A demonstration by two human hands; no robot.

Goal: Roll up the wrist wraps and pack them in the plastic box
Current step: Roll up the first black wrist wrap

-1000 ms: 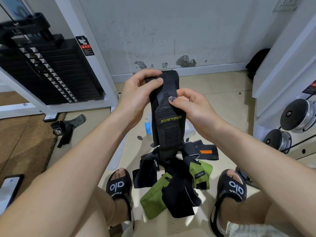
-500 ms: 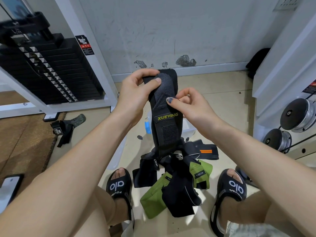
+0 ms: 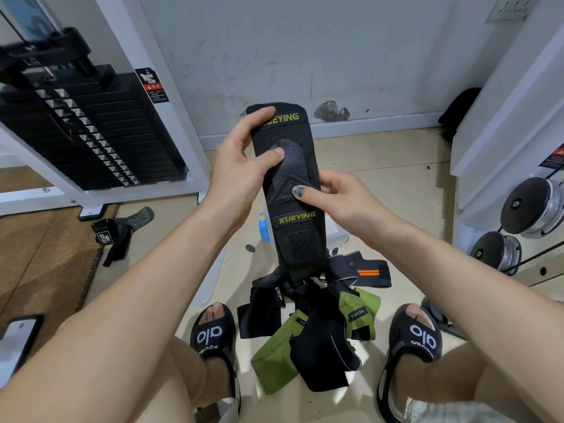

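Observation:
I hold a black wrist wrap [image 3: 293,184] with yellow XUEYING lettering upright in front of me. My left hand [image 3: 241,160] grips its upper part, thumb pressed on the grey pad and fingers curled over the top edge. My right hand [image 3: 332,193] pinches its right side lower down, thumb on the front. The strap's lower end hangs toward a pile of black and green wrist wraps [image 3: 308,325] on the floor between my feet. The clear plastic box [image 3: 334,232] shows only partly behind the held wrap.
A black weight stack [image 3: 91,129] in a white frame stands at left. A lone black wrap [image 3: 119,230] lies on the floor beside a brown mat. Dumbbells [image 3: 531,206] sit in a white rack at right. A phone [image 3: 18,334] lies at far left.
The wrap's top end has unfolded upward, showing a second XUEYING label. My left hand's fingers shifted up over the top edge; my right hand stayed pinching the side.

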